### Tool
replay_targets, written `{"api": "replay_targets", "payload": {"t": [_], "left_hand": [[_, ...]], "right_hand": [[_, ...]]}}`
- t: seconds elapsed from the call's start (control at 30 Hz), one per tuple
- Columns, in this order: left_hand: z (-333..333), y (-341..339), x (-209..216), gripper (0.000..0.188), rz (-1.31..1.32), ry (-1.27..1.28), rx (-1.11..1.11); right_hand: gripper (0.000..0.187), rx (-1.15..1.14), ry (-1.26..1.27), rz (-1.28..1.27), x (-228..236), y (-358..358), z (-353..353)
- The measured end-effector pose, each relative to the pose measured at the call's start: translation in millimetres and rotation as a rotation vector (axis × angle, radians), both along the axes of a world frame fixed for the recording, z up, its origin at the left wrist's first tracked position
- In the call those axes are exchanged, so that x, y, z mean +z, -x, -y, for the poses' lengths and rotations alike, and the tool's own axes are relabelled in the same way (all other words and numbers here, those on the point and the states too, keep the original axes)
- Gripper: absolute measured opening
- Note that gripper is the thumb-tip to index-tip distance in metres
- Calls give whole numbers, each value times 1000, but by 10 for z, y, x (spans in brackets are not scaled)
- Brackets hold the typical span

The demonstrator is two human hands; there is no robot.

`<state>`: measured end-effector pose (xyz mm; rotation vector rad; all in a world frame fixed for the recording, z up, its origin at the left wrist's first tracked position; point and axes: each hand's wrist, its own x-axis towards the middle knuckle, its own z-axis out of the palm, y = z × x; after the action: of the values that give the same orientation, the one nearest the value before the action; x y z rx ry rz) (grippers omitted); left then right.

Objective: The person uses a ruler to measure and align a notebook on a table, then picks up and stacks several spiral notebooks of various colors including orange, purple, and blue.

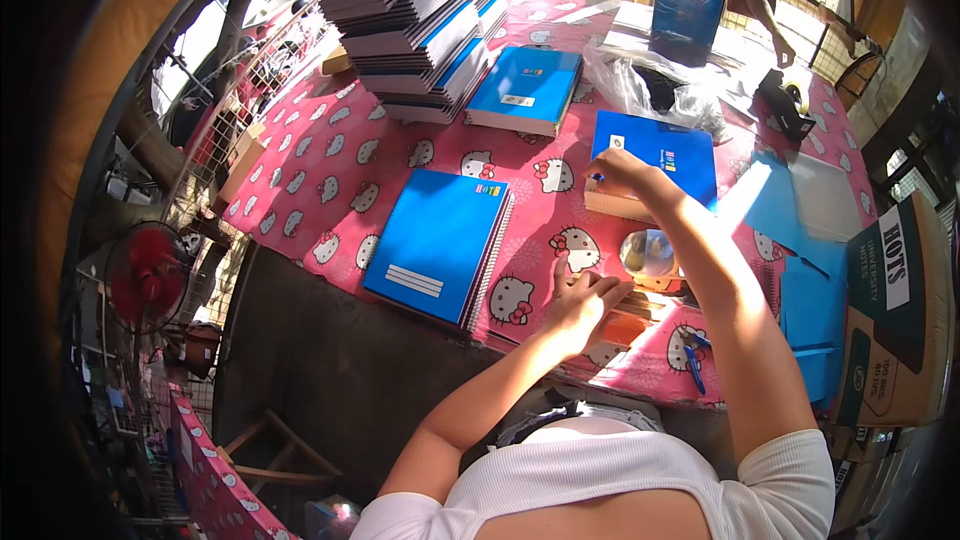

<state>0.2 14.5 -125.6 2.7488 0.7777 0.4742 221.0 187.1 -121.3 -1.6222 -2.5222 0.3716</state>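
My right hand (625,176) is at the left edge of a blue notebook (675,155) that tops a small stack. Its fingers are bent closed, and whatever they may pinch is too small to make out. A little white label (617,142) sits on that cover, just beyond the fingers. Nearer to me, my left hand (582,312) rests low over the table, fingers stretched toward flat brown and orange pieces (632,325). Close by is a clear round object (647,254), perhaps a tape roll. To the left lies a pile of spiral notebooks (437,250) with a blue cover.
Tall notebook stacks (410,30) rise at the far left, beside a lower labelled pile (525,90). Clear plastic (700,110) and a black tape dispenser (787,108) lie at the far right. Blue sheets (810,300), scissors (693,360) and a carton (895,320) are nearer. Another person holds a notebook (688,20).
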Motion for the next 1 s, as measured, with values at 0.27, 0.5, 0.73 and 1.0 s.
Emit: {"api": "replay_targets", "payload": {"t": [0.27,0.5,0.73,1.0], "left_hand": [[42,54,-31,59,-10,22,38],[-80,-68,110,73,175,329,-36],[-972,-90,275,60,743,19,159],[-480,155,1161,14,1005,574,147]], "right_hand": [[32,23,82,-13,75,99,-53],[44,-35,-67,-38,71,-162,30],[41,223,-284,-200,1363,516,1517],[95,-647,-632,-706,316,-597,2861]]}}
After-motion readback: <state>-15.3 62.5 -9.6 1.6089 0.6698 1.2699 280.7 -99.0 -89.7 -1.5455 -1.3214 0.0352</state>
